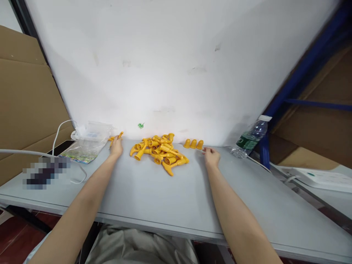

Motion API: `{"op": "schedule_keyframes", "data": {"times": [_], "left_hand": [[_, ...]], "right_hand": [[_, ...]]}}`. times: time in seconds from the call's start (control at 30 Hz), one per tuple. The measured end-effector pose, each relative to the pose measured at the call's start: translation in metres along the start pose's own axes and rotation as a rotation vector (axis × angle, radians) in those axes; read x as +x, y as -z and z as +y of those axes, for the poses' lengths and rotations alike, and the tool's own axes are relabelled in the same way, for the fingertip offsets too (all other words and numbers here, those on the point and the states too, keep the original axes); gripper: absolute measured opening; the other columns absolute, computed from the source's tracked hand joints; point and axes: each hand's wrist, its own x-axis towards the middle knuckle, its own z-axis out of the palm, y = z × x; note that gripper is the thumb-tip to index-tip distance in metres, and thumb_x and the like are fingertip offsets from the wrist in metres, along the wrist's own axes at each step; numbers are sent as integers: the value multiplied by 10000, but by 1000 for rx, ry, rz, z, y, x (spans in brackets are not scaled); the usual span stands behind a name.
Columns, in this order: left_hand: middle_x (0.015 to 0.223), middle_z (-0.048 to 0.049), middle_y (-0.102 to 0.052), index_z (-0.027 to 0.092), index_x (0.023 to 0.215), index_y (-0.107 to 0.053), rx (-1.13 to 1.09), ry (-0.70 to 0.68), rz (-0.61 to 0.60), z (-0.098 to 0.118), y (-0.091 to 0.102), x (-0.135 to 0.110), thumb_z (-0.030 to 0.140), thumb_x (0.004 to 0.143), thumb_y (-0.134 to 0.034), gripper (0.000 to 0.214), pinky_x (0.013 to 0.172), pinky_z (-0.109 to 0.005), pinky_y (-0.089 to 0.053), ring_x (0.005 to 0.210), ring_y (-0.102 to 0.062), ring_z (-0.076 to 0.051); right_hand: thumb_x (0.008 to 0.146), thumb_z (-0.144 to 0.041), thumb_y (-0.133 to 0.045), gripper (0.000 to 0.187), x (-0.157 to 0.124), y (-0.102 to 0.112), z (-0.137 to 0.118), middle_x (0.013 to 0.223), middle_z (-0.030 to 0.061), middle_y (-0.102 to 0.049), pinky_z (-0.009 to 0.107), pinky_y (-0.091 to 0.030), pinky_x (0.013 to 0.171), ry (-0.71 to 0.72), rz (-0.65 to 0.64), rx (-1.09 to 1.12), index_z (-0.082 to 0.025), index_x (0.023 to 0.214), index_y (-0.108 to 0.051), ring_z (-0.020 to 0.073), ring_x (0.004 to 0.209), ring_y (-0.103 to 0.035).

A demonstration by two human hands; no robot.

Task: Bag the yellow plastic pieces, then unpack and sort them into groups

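Observation:
A heap of several yellow plastic horn-shaped parts lies at the far side of the grey table, against the white wall. My left hand reaches to the left of the heap and its fingers pinch one yellow part beside the plastic bags. My right hand rests on the table right of the heap, fingers curled, fingertips just short of three small yellow cones standing in a row. I cannot see anything in that hand.
Clear plastic bags and a white cable lie at the far left. A water bottle lies tilted at the far right. Cardboard stands on the left, blue racking and a white power strip on the right.

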Motion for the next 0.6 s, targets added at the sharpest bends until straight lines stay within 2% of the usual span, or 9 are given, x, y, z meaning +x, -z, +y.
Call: {"op": "schedule_keyframes", "data": {"times": [0.13, 0.27, 0.37, 0.5, 0.6], "left_hand": [[1417, -106, -509, 167, 1212, -637, 91, -17, 6, -6, -1, 2, 21, 736, -425, 541, 1136, -390, -324, 1357, -405, -263], [1451, -155, -473, 120, 1193, -638, 236, 11, -39, -8, -3, 0, 18, 724, -447, 517, 1156, -463, -256, 1354, -405, -305], [1497, -155, -420, 123, 1234, -611, 319, 13, -76, -9, -2, -1, 0, 710, -459, 559, 1168, -541, -172, 1380, -374, -313], [1537, -160, -352, 102, 1255, -600, 375, -57, -166, -13, 1, -1, -24, 714, -432, 580, 1179, -485, -191, 1419, -333, -282], [1534, -156, -357, 100, 1247, -615, 399, -101, -213, -12, 2, 0, -20, 720, -434, 570, 1187, -463, -185, 1425, -324, -285]], "right_hand": [[788, -278, -454, 271, -3, 1, -5, 828, 115, -734, 313, -527, 678, -108, 4, 63, -132, 784, -682, 187, 612, -653], [778, -268, -458, 259, -5, 3, -8, 821, 115, -729, 325, -519, 700, -114, -10, 68, -133, 767, -679, 195, 623, -656], [773, -264, -448, 265, -5, 3, -8, 830, 115, -730, 332, -519, 705, -109, -19, 68, -132, 770, -677, 197, 633, -652], [764, -268, -456, 263, -4, 2, -6, 815, 117, -732, 334, -522, 711, -107, -13, 58, -129, 771, -680, 197, 628, -647], [768, -269, -461, 252, -4, 1, -7, 815, 112, -732, 331, -524, 713, -109, -10, 62, -136, 761, -674, 187, 616, -645]]}}
